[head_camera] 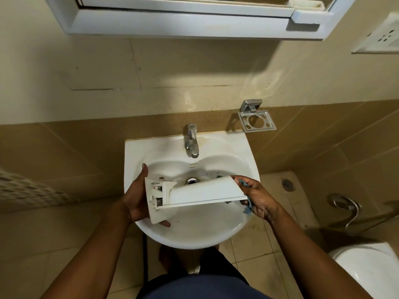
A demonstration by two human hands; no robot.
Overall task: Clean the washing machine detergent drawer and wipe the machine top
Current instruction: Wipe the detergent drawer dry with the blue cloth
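A white basin (pixel 241 221) is fixed to a tan tiled wall, with a chrome tap (pixel 191 141) at its far edge and a drain (pixel 192 180) in the middle of the bowl. To the far right of the tap a metal holder (pixel 257 122) juts from the wall; a toilet (pixel 371 268) shows at the near right corner.

Over the bowl a person holds the white detergent drawer (pixel 205 193) crosswise, its front panel to the left and its long body running right, the smooth outer side turned up.

The left hand (pixel 135 200) cups the panel end: the grip is closed round it, thumb on the near edge, fingertips showing past the far edge.

The right hand (pixel 258 198) is at the drawer's right end, its grip folded round a blue cloth (pixel 248 209) that is pressed against the end. Only scraps of the cloth show between the fingers and below the palm.
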